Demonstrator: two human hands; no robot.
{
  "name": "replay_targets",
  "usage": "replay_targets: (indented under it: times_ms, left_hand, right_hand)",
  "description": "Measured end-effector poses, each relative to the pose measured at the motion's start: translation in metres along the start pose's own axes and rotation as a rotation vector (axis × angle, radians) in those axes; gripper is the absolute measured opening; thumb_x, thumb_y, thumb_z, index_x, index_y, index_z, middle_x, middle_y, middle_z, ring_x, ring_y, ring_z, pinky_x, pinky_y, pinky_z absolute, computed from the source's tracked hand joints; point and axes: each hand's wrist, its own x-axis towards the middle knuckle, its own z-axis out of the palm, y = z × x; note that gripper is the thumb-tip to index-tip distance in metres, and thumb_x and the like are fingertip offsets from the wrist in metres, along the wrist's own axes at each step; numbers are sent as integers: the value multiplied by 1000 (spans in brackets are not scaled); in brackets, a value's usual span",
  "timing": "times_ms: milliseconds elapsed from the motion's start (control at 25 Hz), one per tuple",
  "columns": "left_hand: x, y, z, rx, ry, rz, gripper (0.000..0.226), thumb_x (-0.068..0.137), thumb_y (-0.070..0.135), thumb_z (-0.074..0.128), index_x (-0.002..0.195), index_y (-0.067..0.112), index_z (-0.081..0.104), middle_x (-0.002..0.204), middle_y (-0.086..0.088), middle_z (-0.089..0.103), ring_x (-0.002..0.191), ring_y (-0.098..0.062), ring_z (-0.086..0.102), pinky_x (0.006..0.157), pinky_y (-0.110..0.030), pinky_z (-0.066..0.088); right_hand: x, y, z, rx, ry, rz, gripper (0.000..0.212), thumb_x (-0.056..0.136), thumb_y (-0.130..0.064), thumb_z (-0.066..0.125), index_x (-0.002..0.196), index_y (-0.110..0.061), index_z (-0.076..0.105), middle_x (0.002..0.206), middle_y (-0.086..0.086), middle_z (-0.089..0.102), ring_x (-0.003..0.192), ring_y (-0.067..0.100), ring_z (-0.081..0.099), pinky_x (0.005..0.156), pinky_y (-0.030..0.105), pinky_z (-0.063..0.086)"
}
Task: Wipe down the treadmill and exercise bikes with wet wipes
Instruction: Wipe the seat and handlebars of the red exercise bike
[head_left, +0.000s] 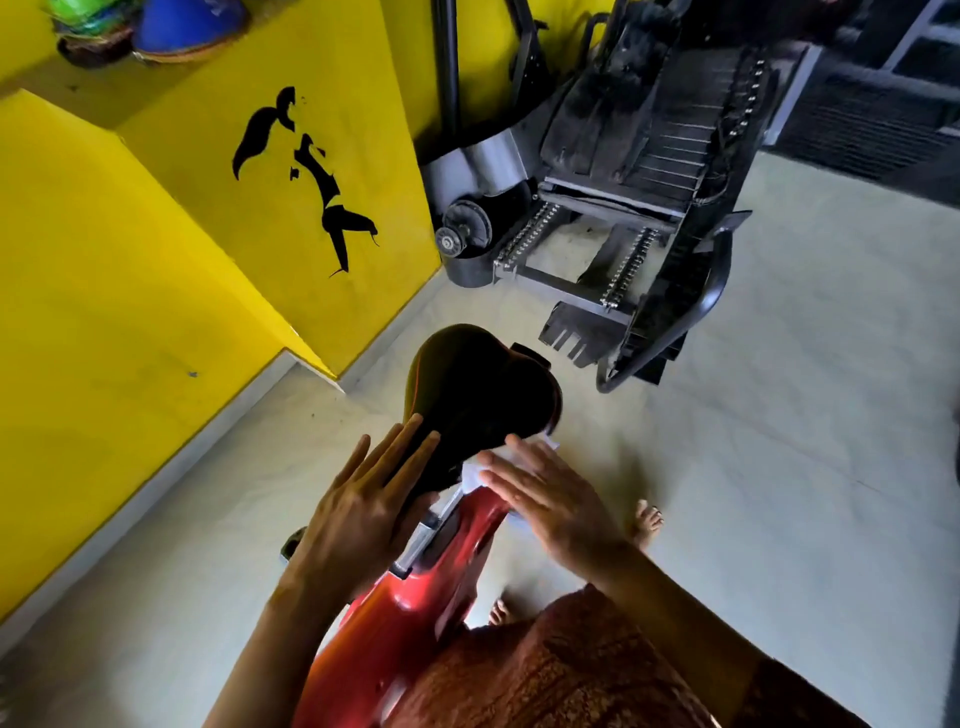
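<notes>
Far left: a stepped yellow wall (130, 260) with a black figure (306, 176) painted on it. Pale floor (779, 467) below.

Left hand (363, 499): laid flat against the left flank of the saddle (478, 389). Fingers (410, 441) are straight and slightly spread, with the tips reaching up to where the saddle widens. It holds nothing.

Saddle: black, mounted on the red exercise bike (431, 613), centre frame. The long axis runs near to far, leaning a little right at the far end. The narrow nose points toward the person and sits between the two hands. The broad rear points away, toward the wall corner. A silver seat post (434, 525) shows below the nose, entering the red frame.

Wet wipe (471, 475): white, pressed on the right side of the saddle nose, just above the seat post. It lies beneath the right hand's fingers. One edge sticks out past the fingertips on the left, and a corner shows at the far side.

Right hand (545, 499): palm down over the wipe. Fingers (511, 467) are straight and close together, pointing left and away. No pinch is visible, and the thumb cannot be made out.

Further right: one bare foot (648, 522) on the floor. Upper right: a black slatted machine (649, 171), well apart from the bike.
</notes>
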Motion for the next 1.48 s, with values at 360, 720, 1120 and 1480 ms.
replay_targets:
  times_ms: [360,720,1120,1480]
  left_hand:
    - [-65,17,-1,-65,217,-211,48,98,30,43,137,3,45,138,-18,50,125,-31,51,104,-50,41]
    - [-92,30,9,-96,434,-462,38,89,29,55,114,2,67,117,-14,67,109,-25,63,100,-39,43]
    - [-86,38,8,-171,491,-614,40,90,34,56,106,1,72,108,-14,71,103,-29,67,85,-49,55]
    - [-46,50,6,5,361,-662,46,92,36,49,115,1,68,113,-17,68,100,-32,68,90,-47,54]
  right_hand:
    - [60,-27,-5,134,-166,-250,40,102,-2,24,133,2,49,139,19,48,134,33,41,114,43,29]
    - [86,-53,2,253,-355,-418,68,103,-36,1,135,1,49,143,17,43,139,29,33,113,47,28]
    - [71,-27,0,101,-75,-159,37,95,-12,53,127,6,55,135,19,53,129,35,47,111,47,33]
    - [129,30,-20,130,-305,-43,43,97,-22,37,129,-1,56,140,13,50,133,36,41,106,58,34]
